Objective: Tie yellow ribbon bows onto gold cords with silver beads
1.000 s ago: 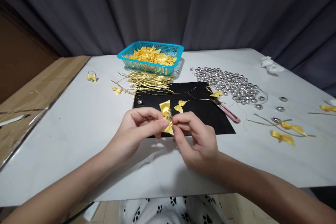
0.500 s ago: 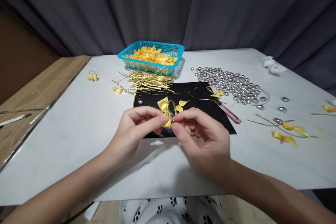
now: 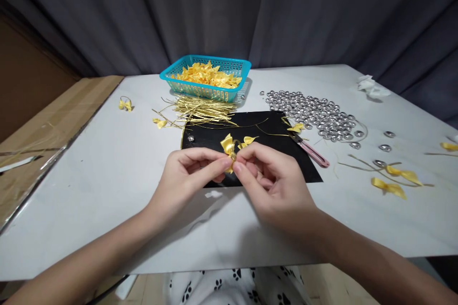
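Note:
Both hands meet over a black mat (image 3: 211, 139), pinching one small piece: a yellow ribbon bow (image 3: 226, 144) with a looped gold wire (image 3: 236, 145). My left hand (image 3: 195, 169) is closed, thumb and forefinger on the bow's left side. My right hand (image 3: 272, 174) is closed too, its thumb and forefinger at the wire by the bow's middle. The fingertips hide part of the bow and the wire's twist. Just behind them another yellow bow (image 3: 248, 141) lies on the mat. A silver bead (image 3: 191, 138) rests at the mat's left side.
A turquoise basket (image 3: 205, 86) of yellow bows stands at the back, gold wires (image 3: 203, 110) before it. Silver beads (image 3: 311, 113) spread right of centre. Pink-handled cutters (image 3: 313, 152) lie on the mat's right edge. A wired bow (image 3: 125, 104) sits left; loose bows (image 3: 389, 188) lie right.
The held bow has turned and shifted slightly right, and its wire loop looks narrower. My fingertips have come closer together around it.

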`<state>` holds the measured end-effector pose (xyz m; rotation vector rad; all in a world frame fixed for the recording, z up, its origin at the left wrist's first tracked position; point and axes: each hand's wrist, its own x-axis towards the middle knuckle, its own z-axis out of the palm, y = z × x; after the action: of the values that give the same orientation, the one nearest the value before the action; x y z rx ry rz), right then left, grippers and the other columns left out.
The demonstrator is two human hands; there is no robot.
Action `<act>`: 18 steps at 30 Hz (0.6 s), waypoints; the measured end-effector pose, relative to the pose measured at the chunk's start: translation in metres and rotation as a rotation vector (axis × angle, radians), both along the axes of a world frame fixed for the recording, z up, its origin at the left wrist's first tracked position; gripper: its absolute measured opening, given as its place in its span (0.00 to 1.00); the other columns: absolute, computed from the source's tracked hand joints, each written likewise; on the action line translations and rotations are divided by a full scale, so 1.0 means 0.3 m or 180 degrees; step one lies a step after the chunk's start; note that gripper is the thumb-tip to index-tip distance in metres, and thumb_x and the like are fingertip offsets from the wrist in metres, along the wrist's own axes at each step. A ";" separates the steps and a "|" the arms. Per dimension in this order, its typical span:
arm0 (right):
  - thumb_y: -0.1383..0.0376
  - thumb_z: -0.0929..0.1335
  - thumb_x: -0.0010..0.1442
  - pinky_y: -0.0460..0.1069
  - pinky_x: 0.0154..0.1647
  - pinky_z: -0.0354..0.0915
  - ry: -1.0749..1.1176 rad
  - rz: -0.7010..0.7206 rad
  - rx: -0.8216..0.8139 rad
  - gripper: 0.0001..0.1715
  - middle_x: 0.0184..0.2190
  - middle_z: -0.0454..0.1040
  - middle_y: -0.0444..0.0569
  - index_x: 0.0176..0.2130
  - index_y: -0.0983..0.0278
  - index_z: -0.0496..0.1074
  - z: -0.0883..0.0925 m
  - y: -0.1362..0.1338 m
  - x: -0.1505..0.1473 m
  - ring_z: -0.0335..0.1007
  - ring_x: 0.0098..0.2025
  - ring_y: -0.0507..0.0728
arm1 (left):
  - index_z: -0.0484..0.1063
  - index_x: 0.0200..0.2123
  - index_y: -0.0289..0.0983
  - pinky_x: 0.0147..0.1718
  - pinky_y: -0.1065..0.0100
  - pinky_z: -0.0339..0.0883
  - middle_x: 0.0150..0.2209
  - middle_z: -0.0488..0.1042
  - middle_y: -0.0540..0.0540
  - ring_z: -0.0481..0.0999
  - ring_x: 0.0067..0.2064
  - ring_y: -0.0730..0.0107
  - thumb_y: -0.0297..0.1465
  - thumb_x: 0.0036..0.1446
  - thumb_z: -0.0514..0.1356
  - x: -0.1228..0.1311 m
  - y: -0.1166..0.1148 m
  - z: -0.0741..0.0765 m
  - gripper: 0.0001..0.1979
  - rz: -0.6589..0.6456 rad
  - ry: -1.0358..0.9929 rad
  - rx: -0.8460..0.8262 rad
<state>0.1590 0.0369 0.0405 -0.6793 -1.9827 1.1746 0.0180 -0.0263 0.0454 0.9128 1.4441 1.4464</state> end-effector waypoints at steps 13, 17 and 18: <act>0.66 0.63 0.59 0.44 0.18 0.48 0.0181 0.0164 -0.0336 0.07 0.20 0.58 0.40 0.29 0.64 0.66 0.002 0.006 -0.005 0.49 0.19 0.46 | 0.78 0.22 0.39 0.24 0.79 0.65 0.22 0.77 0.53 0.71 0.23 0.79 0.28 0.46 0.67 0.002 0.000 0.014 0.03 0.0275 0.0501 0.0186; 0.66 0.63 0.58 0.45 0.19 0.48 0.0066 0.0125 -0.0379 0.08 0.21 0.58 0.40 0.28 0.65 0.65 0.002 0.008 -0.005 0.49 0.20 0.46 | 0.78 0.21 0.40 0.24 0.79 0.66 0.22 0.77 0.53 0.71 0.23 0.80 0.28 0.45 0.67 0.008 -0.002 0.012 0.04 0.0273 0.0472 0.0227; 0.66 0.63 0.58 0.45 0.19 0.48 0.0041 0.0103 -0.0362 0.08 0.20 0.58 0.40 0.28 0.65 0.65 0.001 0.008 -0.005 0.49 0.20 0.46 | 0.78 0.21 0.40 0.24 0.79 0.66 0.22 0.77 0.53 0.71 0.23 0.80 0.28 0.45 0.67 0.009 -0.003 0.010 0.03 0.0267 0.0456 0.0233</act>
<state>0.1575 0.0393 0.0409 -0.6974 -1.9340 1.3158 0.0207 -0.0270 0.0484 1.0301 1.5591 1.5301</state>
